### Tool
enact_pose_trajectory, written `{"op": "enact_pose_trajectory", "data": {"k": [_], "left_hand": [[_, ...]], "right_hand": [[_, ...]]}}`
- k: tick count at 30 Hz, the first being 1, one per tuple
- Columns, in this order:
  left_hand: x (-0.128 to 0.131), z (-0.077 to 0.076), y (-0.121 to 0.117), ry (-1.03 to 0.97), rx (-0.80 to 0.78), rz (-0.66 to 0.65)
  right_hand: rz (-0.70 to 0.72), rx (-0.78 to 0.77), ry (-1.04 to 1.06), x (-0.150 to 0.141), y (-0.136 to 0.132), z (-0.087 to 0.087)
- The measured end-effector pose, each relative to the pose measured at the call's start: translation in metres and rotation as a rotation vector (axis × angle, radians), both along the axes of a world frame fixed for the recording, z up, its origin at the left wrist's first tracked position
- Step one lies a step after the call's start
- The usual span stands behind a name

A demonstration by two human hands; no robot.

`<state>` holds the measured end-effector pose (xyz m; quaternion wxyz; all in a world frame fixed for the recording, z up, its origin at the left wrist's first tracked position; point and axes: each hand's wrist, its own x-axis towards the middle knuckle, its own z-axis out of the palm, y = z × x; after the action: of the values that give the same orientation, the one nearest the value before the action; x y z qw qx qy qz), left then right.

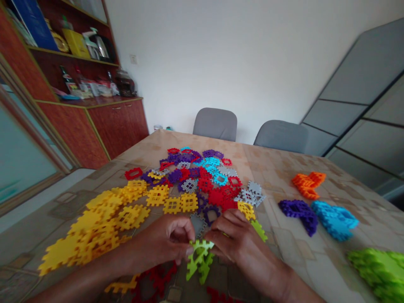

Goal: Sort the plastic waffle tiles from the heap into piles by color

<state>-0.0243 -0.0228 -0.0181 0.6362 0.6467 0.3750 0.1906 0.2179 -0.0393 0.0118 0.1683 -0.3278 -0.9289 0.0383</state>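
Note:
Between my hands is a small cluster of lime-green interlocking plastic tiles [199, 259] with notched edges, held a little above the table near its front. My left hand [167, 237] pinches its upper left side between thumb and fingers. From the other side my right hand [238, 237] grips the upper right, its fingertips partly hidden behind the knuckles. Another lime-green tile [259, 230] shows just beyond my right hand. A grey tile [198, 224] lies behind the held cluster, and a purple frame tile [211, 214] is close by it.
Yellow tiles [94, 223] heap on the left; red tiles [217, 195], purple and light-blue ones spread across the middle. On the right sit orange [308, 184], purple [299, 213], blue [334, 219] and green [378, 269] stacks. Two grey chairs [215, 123] stand behind the table.

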Motion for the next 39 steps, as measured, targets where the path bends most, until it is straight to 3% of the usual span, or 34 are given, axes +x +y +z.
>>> {"op": "enact_pose_trajectory", "data": {"k": [10, 16, 19, 25, 31, 39], "left_hand": [[0.008, -0.004, -0.004, -0.048, -0.044, 0.031], [-0.005, 0.014, 0.006, 0.075, 0.180, 0.158], [-0.011, 0.019, 0.013, 0.085, 0.205, 0.216], [-0.009, 0.015, 0.013, 0.174, 0.246, 0.183], [-0.011, 0.011, 0.014, 0.191, 0.295, 0.159], [-0.012, 0.009, 0.013, 0.207, 0.384, 0.100]], "right_hand": [[0.020, -0.041, -0.057, 0.001, 0.001, 0.007], [0.059, -0.135, 0.027, 0.013, 0.014, 0.001], [0.102, -0.247, 0.050, 0.019, 0.022, -0.004], [0.109, -0.334, 0.024, 0.020, 0.026, -0.009], [0.098, -0.350, 0.014, 0.029, 0.028, -0.003], [-0.060, -0.361, -0.147, 0.056, 0.032, 0.000]]}}
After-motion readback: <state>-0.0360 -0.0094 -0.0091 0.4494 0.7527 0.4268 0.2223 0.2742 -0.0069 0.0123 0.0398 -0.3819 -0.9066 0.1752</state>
